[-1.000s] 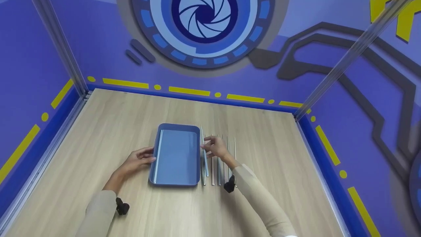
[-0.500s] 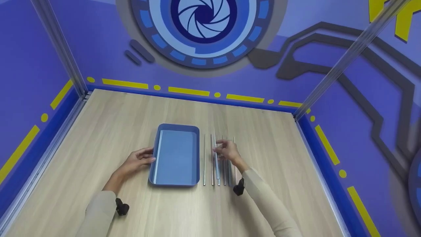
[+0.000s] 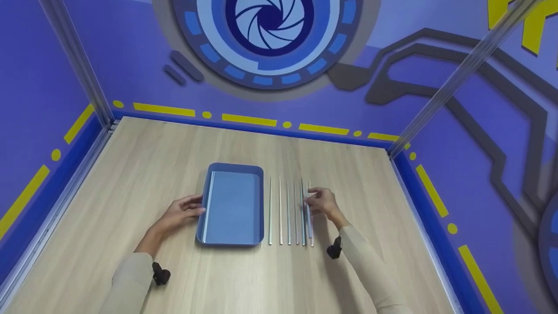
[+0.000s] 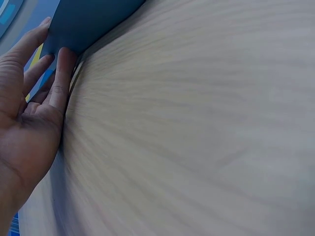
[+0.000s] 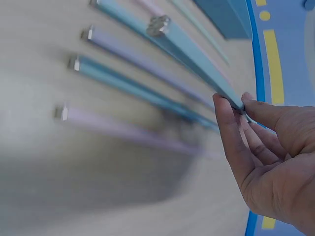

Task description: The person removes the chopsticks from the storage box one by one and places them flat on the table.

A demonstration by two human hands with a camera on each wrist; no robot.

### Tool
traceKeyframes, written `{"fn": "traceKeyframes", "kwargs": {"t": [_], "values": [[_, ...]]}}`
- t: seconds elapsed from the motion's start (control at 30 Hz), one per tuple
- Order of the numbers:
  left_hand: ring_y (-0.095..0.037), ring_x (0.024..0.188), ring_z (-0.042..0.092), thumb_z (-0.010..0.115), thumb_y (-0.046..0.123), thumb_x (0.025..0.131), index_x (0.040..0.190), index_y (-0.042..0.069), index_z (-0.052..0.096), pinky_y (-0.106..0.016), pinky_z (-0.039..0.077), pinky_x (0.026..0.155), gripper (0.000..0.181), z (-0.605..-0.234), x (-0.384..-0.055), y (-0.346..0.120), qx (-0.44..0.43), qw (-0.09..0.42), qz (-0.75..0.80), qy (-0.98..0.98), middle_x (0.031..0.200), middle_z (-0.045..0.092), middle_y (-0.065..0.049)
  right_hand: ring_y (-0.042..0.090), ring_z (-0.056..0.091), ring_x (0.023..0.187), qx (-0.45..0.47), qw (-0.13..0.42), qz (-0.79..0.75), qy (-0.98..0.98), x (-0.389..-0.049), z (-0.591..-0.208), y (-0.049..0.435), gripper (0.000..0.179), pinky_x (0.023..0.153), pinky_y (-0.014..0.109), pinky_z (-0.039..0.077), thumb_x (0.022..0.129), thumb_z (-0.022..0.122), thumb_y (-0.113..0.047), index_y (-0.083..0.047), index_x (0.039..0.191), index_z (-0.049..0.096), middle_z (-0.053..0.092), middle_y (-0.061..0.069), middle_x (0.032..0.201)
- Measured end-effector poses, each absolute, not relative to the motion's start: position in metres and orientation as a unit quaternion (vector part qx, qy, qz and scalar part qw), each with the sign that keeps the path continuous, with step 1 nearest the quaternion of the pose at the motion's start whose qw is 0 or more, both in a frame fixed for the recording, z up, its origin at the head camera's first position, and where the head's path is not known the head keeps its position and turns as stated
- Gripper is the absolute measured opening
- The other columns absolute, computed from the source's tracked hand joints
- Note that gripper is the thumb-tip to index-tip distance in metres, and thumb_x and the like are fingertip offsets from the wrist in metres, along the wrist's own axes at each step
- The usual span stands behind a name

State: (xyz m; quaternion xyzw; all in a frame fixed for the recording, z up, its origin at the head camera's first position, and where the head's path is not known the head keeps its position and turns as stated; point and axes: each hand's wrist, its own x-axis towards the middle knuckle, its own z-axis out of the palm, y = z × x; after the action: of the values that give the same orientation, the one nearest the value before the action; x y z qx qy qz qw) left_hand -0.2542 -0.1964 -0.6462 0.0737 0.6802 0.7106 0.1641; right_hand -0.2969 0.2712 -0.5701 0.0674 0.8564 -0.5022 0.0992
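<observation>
In the head view, a blue rectangular tray (image 3: 233, 205) lies on the wooden table. My left hand (image 3: 179, 213) rests against its left side, fingers extended; the left wrist view shows the fingertips (image 4: 66, 56) right at the tray wall (image 4: 93, 24). To the tray's right, several slim chopsticks (image 3: 289, 222) lie side by side, pointing away from me. My right hand (image 3: 321, 201) pinches a light blue chopstick (image 5: 197, 59) between thumb and fingers, held over the right end of the row. A pink chopstick (image 5: 123, 130) and a teal one (image 5: 133, 88) lie below it.
Blue-purple panels (image 3: 279, 100) with yellow dashes close off the table (image 3: 183, 144) at the back and both sides. Metal posts (image 3: 83, 65) stand at the corners. A small black camera (image 3: 161, 274) sits on each wrist.
My right hand has moved rightward with the light blue chopstick, from beside the tray's right edge across the row to its right end. The left hand and tray stay put.
</observation>
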Motion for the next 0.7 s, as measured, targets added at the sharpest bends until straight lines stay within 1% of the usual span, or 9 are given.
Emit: {"fn": "traceKeyframes", "kwargs": {"t": [0.17, 0.23, 0.4, 0.57, 0.63, 0.7], "values": [[-0.003, 0.109, 0.064, 0.068, 0.01, 0.098, 0.153, -0.008, 0.036, -0.021, 0.057, 0.095, 0.067, -0.644, -0.253, -0.197, 0.077, 0.165, 0.704, 0.686, 0.147, 0.047, -0.035, 0.023, 0.075, 0.076, 0.085, 0.089, -0.487, 0.865, -0.296, -0.574, 0.293, 0.041, 0.066, 0.042, 0.065, 0.094, 0.07, -0.002, 0.01, 0.132, 0.06, 0.073, 0.022, 0.098], [-0.002, 0.109, 0.064, 0.069, 0.01, 0.098, 0.153, -0.008, 0.037, -0.021, 0.057, 0.095, 0.067, -0.644, -0.253, -0.197, 0.072, 0.164, 0.703, 0.688, 0.147, 0.047, -0.035, 0.024, 0.075, 0.078, 0.088, 0.089, -0.472, 0.873, -0.296, -0.577, 0.299, 0.041, 0.067, 0.04, 0.066, 0.094, 0.07, -0.003, 0.01, 0.132, 0.06, 0.072, 0.023, 0.1], [-0.002, 0.108, 0.064, 0.07, 0.009, 0.097, 0.153, -0.007, 0.037, -0.021, 0.057, 0.095, 0.067, -0.645, -0.254, -0.197, 0.066, 0.162, 0.704, 0.688, 0.147, 0.047, -0.035, 0.022, 0.073, 0.079, 0.092, 0.083, -0.446, 0.886, -0.293, -0.586, 0.307, 0.04, 0.067, 0.033, 0.064, 0.093, 0.072, -0.004, 0.009, 0.13, 0.062, 0.072, 0.023, 0.102], [-0.003, 0.108, 0.064, 0.069, 0.008, 0.097, 0.153, -0.008, 0.037, -0.021, 0.057, 0.095, 0.066, -0.647, -0.255, -0.195, 0.068, 0.165, 0.708, 0.683, 0.147, 0.046, -0.035, 0.022, 0.072, 0.081, 0.098, 0.092, -0.431, 0.892, -0.29, -0.594, 0.309, 0.041, 0.07, 0.034, 0.064, 0.09, 0.075, -0.004, 0.008, 0.127, 0.064, 0.072, 0.019, 0.1], [-0.003, 0.107, 0.064, 0.069, 0.007, 0.097, 0.153, -0.008, 0.037, -0.021, 0.057, 0.095, 0.067, -0.647, -0.255, -0.195, 0.067, 0.165, 0.709, 0.683, 0.146, 0.046, -0.036, 0.021, 0.071, 0.079, 0.098, 0.093, -0.425, 0.895, -0.289, -0.596, 0.31, 0.041, 0.068, 0.033, 0.064, 0.089, 0.075, -0.004, 0.008, 0.126, 0.065, 0.072, 0.019, 0.098], [-0.003, 0.107, 0.064, 0.07, 0.007, 0.097, 0.153, -0.008, 0.037, -0.021, 0.057, 0.095, 0.067, -0.646, -0.255, -0.195, 0.067, 0.165, 0.71, 0.681, 0.146, 0.046, -0.036, 0.019, 0.07, 0.076, 0.097, 0.087, -0.416, 0.9, -0.288, -0.596, 0.31, 0.04, 0.064, 0.029, 0.062, 0.088, 0.076, -0.003, 0.009, 0.125, 0.066, 0.071, 0.017, 0.095]]}}
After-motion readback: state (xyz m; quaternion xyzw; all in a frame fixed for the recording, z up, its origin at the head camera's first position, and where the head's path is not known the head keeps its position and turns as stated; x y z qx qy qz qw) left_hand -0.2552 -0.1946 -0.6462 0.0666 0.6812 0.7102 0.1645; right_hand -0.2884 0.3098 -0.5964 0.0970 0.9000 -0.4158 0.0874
